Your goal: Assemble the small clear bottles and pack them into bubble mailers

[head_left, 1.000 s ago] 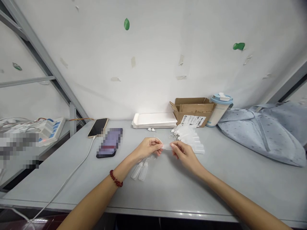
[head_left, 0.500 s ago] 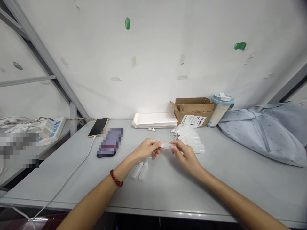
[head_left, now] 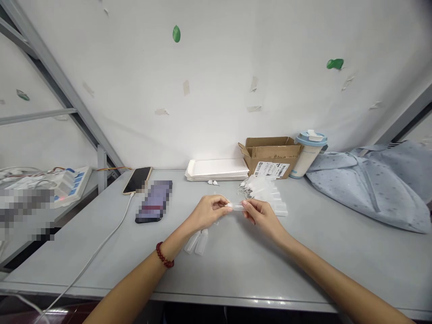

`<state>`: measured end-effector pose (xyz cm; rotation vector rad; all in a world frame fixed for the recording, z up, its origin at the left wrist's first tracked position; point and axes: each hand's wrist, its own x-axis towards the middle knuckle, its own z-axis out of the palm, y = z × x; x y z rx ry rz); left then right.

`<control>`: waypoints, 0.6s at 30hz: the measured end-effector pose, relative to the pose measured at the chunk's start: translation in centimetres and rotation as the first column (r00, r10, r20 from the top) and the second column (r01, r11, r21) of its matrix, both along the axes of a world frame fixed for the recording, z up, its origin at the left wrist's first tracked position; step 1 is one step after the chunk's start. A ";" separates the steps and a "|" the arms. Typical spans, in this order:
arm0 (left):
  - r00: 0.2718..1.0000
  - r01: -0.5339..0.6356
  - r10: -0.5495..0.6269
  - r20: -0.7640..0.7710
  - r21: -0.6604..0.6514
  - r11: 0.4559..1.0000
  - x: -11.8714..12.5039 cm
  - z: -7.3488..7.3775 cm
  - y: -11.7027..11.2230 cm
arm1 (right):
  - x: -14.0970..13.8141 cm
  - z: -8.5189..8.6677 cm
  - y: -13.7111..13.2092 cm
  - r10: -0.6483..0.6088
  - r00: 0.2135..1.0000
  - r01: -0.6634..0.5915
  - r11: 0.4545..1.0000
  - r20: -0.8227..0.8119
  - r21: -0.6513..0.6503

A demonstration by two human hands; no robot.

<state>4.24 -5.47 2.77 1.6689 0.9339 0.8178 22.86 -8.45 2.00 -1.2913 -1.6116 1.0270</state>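
Above the middle of the table I hold a small translucent plastic tube [head_left: 237, 206] level between both hands. The thumb and fingertips of my left hand [head_left: 209, 211] pinch its white capped end. My right hand [head_left: 261, 217] grips the other end between thumb and fingers. Just behind my right hand lies a fanned pile of similar translucent tubes [head_left: 266, 189], with thin pale strands at their left ends. Two more tubes [head_left: 196, 243] lie side by side below my left wrist. A pair of small white caps [head_left: 212, 182] rests farther back.
Along the wall stand a stack of white flat boxes [head_left: 218, 169], an open cardboard box [head_left: 273, 155] and a cup with a blue lid [head_left: 308, 155]. Grey-blue patterned fabric [head_left: 364, 189] covers the right side. Two phones [head_left: 137, 180] lie left, one on a white cable [head_left: 111, 240].
My left fingers have shifted from wrapping round the tube's end to a pinch at its capped end. The right fingers have closed further on the tube, and more of its middle shows.
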 end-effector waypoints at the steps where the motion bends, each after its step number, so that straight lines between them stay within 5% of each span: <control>1: 1.000 0.000 0.000 0.005 0.008 1.000 0.0 0.0 0.0 | 0.0 0.0 0.0 -0.005 1.000 0.005 1.000 -0.009 -0.001; 9: 0.995 0.084 -0.091 -0.031 -0.168 0.982 -0.1 0.2 0.4 | -0.4 0.1 -0.4 -0.020 0.999 0.022 0.997 -0.032 0.067; 18: 0.997 0.079 -0.080 0.007 -0.228 0.970 -0.2 0.1 0.3 | -0.2 -0.1 -0.8 -0.079 0.970 -0.002 0.944 0.230 0.330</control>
